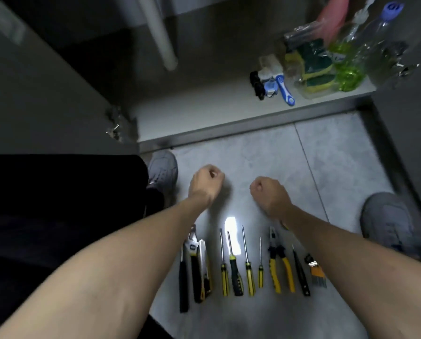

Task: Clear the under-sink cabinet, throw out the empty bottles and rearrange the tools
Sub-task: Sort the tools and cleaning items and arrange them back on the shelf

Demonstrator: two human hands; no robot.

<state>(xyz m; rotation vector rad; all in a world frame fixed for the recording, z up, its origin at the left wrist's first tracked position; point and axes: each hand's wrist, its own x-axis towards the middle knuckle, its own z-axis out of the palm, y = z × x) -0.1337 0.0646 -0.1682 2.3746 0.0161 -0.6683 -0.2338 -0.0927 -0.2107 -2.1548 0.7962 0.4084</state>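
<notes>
Hovering fists: left hand [205,181] and right hand [269,192] fingers curled together, empty; tools [247,267] behind them risk scattering if knocked.

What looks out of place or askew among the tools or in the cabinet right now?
Nothing stands out. The tools lie in a neat parallel row on the floor tiles. The bottles and sponges sit crowded in the cabinet's right corner, none visibly spilled.

my left hand [205,182] and right hand [269,194] hover as empty fists above the tools [243,267] lined up on the floor [265,152] before the open under-sink cabinet [204,104].
</notes>
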